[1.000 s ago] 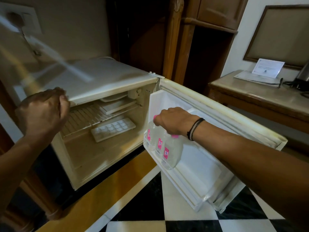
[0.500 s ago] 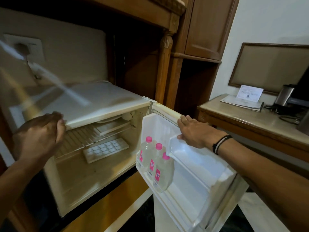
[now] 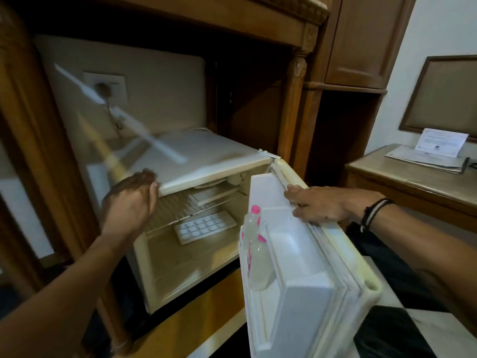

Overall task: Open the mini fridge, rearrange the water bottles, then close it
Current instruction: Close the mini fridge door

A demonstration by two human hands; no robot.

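The cream mini fridge (image 3: 206,156) stands in a wooden cabinet with its door (image 3: 304,293) swung partway out to the right. Clear water bottles with pink caps (image 3: 255,244) stand upright in the door's inner shelf. My right hand (image 3: 320,202), a black band on its wrist, lies over the door's top edge and holds it. Its fingers reach toward the inner liner. My left hand (image 3: 131,200) rests with its fingertips against the front edge of the fridge top and holds nothing. Inside the fridge a white ice tray (image 3: 205,227) lies under a wire shelf (image 3: 178,208).
A wooden cabinet post (image 3: 294,107) rises just behind the door hinge. At the right stands a wooden desk (image 3: 413,179) with papers on it. A wall socket with a plug (image 3: 105,89) sits behind the fridge. A black-and-white tiled floor (image 3: 426,332) lies below the door.
My right hand left the bottles and took the door's top edge. The door has swung inward toward the fridge. My left hand stayed at the fridge top, and the view tilted upward.
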